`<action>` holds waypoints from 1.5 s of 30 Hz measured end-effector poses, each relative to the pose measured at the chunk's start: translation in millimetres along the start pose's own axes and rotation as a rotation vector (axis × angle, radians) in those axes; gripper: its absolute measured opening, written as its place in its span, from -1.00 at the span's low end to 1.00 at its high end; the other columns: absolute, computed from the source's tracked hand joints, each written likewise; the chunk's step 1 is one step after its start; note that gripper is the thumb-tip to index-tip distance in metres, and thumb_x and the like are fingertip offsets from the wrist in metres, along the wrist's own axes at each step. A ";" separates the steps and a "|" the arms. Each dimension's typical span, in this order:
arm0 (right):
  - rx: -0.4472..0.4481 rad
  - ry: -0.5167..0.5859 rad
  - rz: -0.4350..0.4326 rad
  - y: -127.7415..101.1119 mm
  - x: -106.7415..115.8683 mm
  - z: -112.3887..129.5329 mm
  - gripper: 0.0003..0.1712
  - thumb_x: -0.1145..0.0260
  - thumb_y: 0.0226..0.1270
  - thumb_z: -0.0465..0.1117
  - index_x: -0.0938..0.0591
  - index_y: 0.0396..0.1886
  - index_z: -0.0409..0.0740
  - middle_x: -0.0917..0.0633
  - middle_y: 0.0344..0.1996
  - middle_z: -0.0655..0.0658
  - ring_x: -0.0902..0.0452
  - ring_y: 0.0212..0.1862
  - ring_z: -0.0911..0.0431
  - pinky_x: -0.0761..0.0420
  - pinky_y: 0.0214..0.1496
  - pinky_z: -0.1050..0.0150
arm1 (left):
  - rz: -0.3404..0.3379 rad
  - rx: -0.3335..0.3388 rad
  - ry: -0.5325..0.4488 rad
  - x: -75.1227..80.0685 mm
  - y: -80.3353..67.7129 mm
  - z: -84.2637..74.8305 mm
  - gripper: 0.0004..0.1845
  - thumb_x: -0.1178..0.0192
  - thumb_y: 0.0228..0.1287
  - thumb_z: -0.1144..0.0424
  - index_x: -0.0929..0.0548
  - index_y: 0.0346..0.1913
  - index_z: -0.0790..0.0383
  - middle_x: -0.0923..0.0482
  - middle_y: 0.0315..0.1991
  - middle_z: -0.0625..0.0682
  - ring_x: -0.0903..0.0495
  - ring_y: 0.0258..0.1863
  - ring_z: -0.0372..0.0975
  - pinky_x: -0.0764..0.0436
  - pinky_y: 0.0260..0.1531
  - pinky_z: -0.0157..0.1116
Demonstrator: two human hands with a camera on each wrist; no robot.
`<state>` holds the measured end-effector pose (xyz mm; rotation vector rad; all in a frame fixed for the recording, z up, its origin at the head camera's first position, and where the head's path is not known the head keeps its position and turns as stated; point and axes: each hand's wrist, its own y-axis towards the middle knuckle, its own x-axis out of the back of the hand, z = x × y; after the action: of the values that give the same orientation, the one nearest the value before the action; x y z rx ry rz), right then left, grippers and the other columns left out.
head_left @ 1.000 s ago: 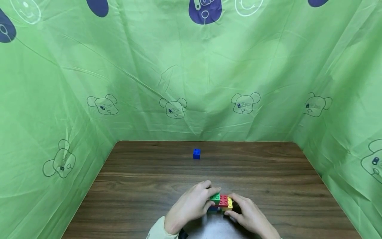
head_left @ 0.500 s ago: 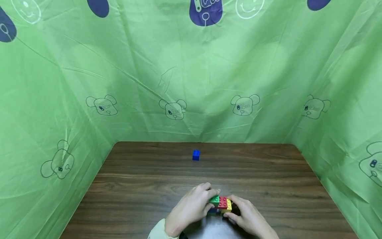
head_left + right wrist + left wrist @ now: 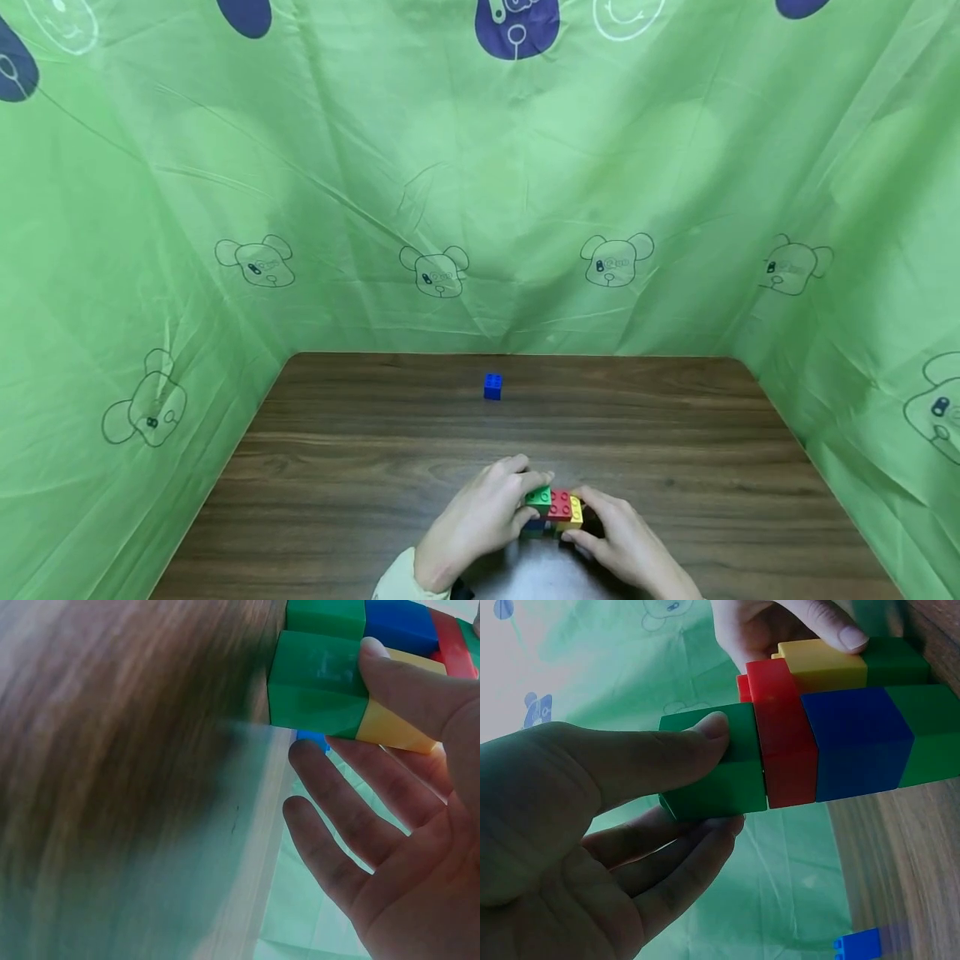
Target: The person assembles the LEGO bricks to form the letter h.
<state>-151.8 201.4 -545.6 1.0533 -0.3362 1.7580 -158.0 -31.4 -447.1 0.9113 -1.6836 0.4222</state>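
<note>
My left hand point(image 3: 480, 518) pinches a green brick point(image 3: 735, 776) between thumb and fingers. That brick sits on a red brick point(image 3: 787, 742), which spans two columns. One column is a blue brick point(image 3: 859, 742) over a green brick point(image 3: 934, 735); the other is a yellow brick point(image 3: 825, 664) over another green brick point(image 3: 315, 682). From the right side, my right hand point(image 3: 628, 543) grips the yellow-and-green column, its thumb lying near the seam between the two bricks. In the head view the lower bricks are partly hidden by the fingers.
A single blue brick point(image 3: 492, 387) stands near the back edge of the brown wooden table point(image 3: 360, 467). Green printed cloth point(image 3: 517, 308) hangs round the table's back and sides.
The view shifts slightly up and down. Both hands keep their hold on the stacked bricks, and the loose blue brick stays in place.
</note>
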 end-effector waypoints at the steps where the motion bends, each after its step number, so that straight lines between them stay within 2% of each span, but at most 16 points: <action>1: 0.004 -0.008 -0.003 0.4 0.4 -0.1 -0.53 -0.46 0.05 -0.02 -0.52 -0.02 0.21 -0.60 -0.19 0.31 -0.55 -0.18 0.38 -0.63 -0.17 0.19 | -0.003 0.000 -0.005 0.2 0.4 0.2 -0.50 -0.39 0.05 0.21 -0.60 0.12 0.02 -0.49 -0.28 -0.15 -0.35 -0.43 -0.47 -0.44 -0.43 -0.56; 8: 0.005 -0.018 -0.018 0.1 1.9 -1.6 -0.51 -0.48 0.01 -0.05 -0.52 -0.02 0.22 -0.59 -0.20 0.34 -0.55 -0.18 0.39 -0.63 -0.15 0.21 | 0.000 0.002 -0.043 -0.7 2.5 2.2 -0.50 -0.39 0.04 0.21 -0.60 0.12 0.02 -0.50 -0.28 -0.16 -0.35 -0.43 -0.49 -0.44 -0.43 -0.58; 14: 0.005 -0.010 -0.003 3.4 2.2 -1.5 -0.52 -0.47 0.03 -0.05 -0.52 -0.02 0.22 -0.60 -0.21 0.33 -0.55 -0.18 0.39 -0.63 -0.15 0.20 | -0.009 0.011 -0.047 -1.1 3.9 4.9 -0.51 -0.40 0.04 0.22 -0.61 0.11 0.00 -0.53 -0.23 -0.16 -0.44 -0.35 -0.47 -0.51 -0.34 -0.54; 18: -0.014 -0.002 0.027 3.6 3.1 -2.1 -0.54 -0.44 0.07 -0.03 -0.51 -0.01 0.21 -0.60 -0.21 0.31 -0.54 -0.19 0.39 -0.62 -0.18 0.22 | -0.005 -0.019 0.007 -1.5 6.2 5.5 -0.59 -0.40 0.03 0.19 -0.61 0.01 -0.02 -0.51 -0.23 -0.17 -0.48 -0.30 -0.43 -0.53 -0.29 -0.49; 20: -0.023 0.007 0.042 3.1 3.4 -2.3 -0.55 -0.43 0.09 -0.02 -0.51 0.00 0.21 -0.60 -0.21 0.29 -0.53 -0.19 0.40 -0.62 -0.20 0.23 | 0.032 -0.047 0.011 1.9 8.8 7.8 -0.60 -0.39 0.03 0.13 -0.58 -0.01 -0.04 -0.50 -0.23 -0.18 -0.47 -0.31 -0.43 -0.52 -0.29 -0.49; 21: -0.025 0.015 0.050 2.7 3.5 -2.3 -0.55 -0.42 0.10 -0.01 -0.50 0.01 0.21 -0.60 -0.21 0.29 -0.53 -0.20 0.40 -0.62 -0.21 0.24 | 0.063 -0.077 -0.005 4.9 10.1 11.2 -0.59 -0.37 0.06 0.06 -0.56 0.00 -0.05 -0.49 -0.20 -0.18 -0.48 -0.28 -0.43 -0.52 -0.27 -0.48; 24: -0.022 0.023 0.070 2.3 3.3 -1.9 -0.55 -0.39 0.14 0.02 -0.49 0.03 0.22 -0.61 -0.19 0.28 -0.54 -0.17 0.38 -0.62 -0.20 0.23 | 0.142 -0.114 -0.165 17.3 18.7 30.7 -0.53 -0.25 0.16 -0.09 -0.49 0.13 -0.08 -0.48 -0.03 -0.17 -0.49 -0.13 -0.39 -0.53 -0.13 -0.42; 26: -0.023 0.021 0.076 2.5 3.0 -1.4 -0.54 -0.37 0.14 0.05 -0.48 0.04 0.24 -0.61 -0.17 0.29 -0.56 -0.14 0.36 -0.63 -0.16 0.20 | 0.117 -0.078 -0.254 24.4 28.6 51.7 -0.51 -0.15 0.23 -0.12 -0.46 0.19 -0.06 -0.45 0.08 -0.14 -0.49 -0.02 -0.34 -0.53 -0.03 -0.35; 27: -0.027 0.021 0.079 2.7 3.2 -1.3 -0.54 -0.37 0.15 0.07 -0.48 0.05 0.25 -0.61 -0.15 0.28 -0.56 -0.12 0.35 -0.63 -0.14 0.19 | 0.069 -0.048 -0.265 25.2 35.4 64.1 -0.53 -0.12 0.27 -0.10 -0.47 0.20 -0.04 -0.44 0.11 -0.12 -0.49 0.02 -0.30 -0.53 0.00 -0.31; 28: -0.031 0.016 0.083 2.8 3.5 -1.2 -0.54 -0.36 0.15 0.08 -0.48 0.06 0.25 -0.62 -0.14 0.27 -0.57 -0.09 0.33 -0.63 -0.11 0.17 | 0.006 -0.002 -0.247 24.2 43.4 76.7 -0.57 -0.11 0.30 -0.04 -0.49 0.18 -0.02 -0.44 0.12 -0.10 -0.49 0.02 -0.27 -0.54 0.00 -0.28; 30: -0.045 0.015 0.092 3.1 4.4 -1.2 -0.54 -0.34 0.16 0.11 -0.48 0.06 0.25 -0.62 -0.12 0.25 -0.57 -0.08 0.30 -0.63 -0.10 0.14 | -0.100 0.110 -0.137 17.1 60.5 101.9 -0.65 -0.09 0.33 0.06 -0.53 0.13 0.03 -0.45 0.11 -0.05 -0.52 0.02 -0.21 -0.55 0.01 -0.23; 32: -0.057 0.012 0.101 2.8 5.5 -1.4 -0.54 -0.33 0.16 0.13 -0.48 0.06 0.25 -0.63 -0.10 0.23 -0.57 -0.06 0.29 -0.63 -0.09 0.14 | -0.127 0.207 -0.010 4.7 77.1 124.4 -0.66 -0.10 0.31 0.15 -0.54 0.12 0.08 -0.45 0.11 0.00 -0.52 0.05 -0.15 -0.55 0.02 -0.18; 35: -0.051 0.010 0.112 1.7 5.8 -2.2 -0.57 -0.32 0.17 0.14 -0.49 0.02 0.26 -0.63 -0.13 0.24 -0.57 -0.09 0.31 -0.63 -0.12 0.17 | -0.041 0.291 0.140 -15.8 96.2 148.3 -0.60 -0.11 0.30 0.18 -0.49 0.20 0.08 -0.39 0.21 0.04 -0.47 0.13 -0.07 -0.53 0.05 -0.12; 39: -0.010 0.028 0.110 1.5 4.1 -2.7 -0.61 -0.34 0.15 0.11 -0.48 -0.02 0.29 -0.62 -0.16 0.28 -0.57 -0.10 0.33 -0.63 -0.14 0.20 | 0.078 0.337 0.218 -34.7 107.9 163.7 -0.48 -0.14 0.30 0.14 -0.38 0.32 0.07 -0.28 0.33 0.07 -0.40 0.21 0.00 -0.51 0.05 -0.05; 41: -0.003 0.043 0.114 1.2 3.7 -3.2 -0.61 -0.34 0.16 0.10 -0.48 -0.02 0.29 -0.62 -0.15 0.28 -0.57 -0.09 0.32 -0.63 -0.12 0.21 | 0.102 0.343 0.256 -43.0 111.6 167.6 -0.46 -0.15 0.29 0.14 -0.37 0.33 0.07 -0.31 0.32 0.05 -0.42 0.20 -0.01 -0.53 0.03 -0.06; 45: -0.010 0.069 0.130 0.6 4.1 -3.6 -0.62 -0.33 0.18 0.07 -0.48 -0.01 0.28 -0.63 -0.14 0.26 -0.58 -0.07 0.29 -0.63 -0.11 0.19 | 0.100 0.333 0.301 -51.8 115.1 171.1 -0.54 -0.16 0.30 0.13 -0.45 0.25 0.06 -0.46 0.19 0.00 -0.51 0.10 -0.06 -0.56 -0.03 -0.09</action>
<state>-154.5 205.9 -544.3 0.9798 -0.3778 1.9019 -352.4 -57.1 -529.4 0.9508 -1.4075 0.8830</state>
